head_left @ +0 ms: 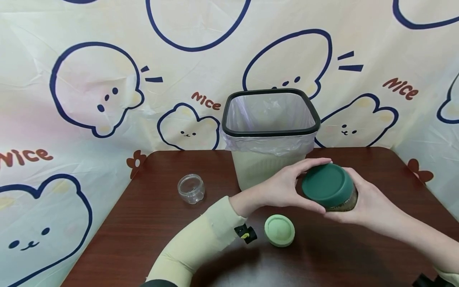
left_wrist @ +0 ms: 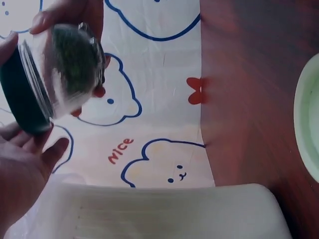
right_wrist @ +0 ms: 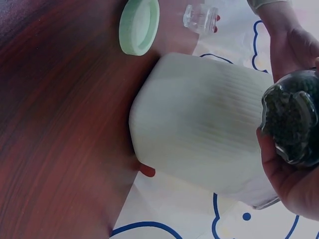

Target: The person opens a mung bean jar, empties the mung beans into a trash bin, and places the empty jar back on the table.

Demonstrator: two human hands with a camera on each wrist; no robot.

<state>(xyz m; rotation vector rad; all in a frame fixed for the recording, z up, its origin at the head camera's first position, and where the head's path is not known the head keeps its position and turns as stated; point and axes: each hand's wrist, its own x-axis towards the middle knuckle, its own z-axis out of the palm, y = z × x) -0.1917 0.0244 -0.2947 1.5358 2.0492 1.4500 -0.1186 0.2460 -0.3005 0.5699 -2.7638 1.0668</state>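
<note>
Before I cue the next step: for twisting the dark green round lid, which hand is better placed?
Left, I'd judge: the left hand holds the dark green round lid by its edge, while the right hand grips the clear, rounded jar body beneath and could probably steady it.

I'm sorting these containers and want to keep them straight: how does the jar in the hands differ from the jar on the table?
The held jar wears a dark green lid; the table jar has none on.
The held jar shows dark contents; the table jar shows none.
The held jar is tilted between left hand and right hand; the table jar stands upright.
Both have see-through walls.
</note>
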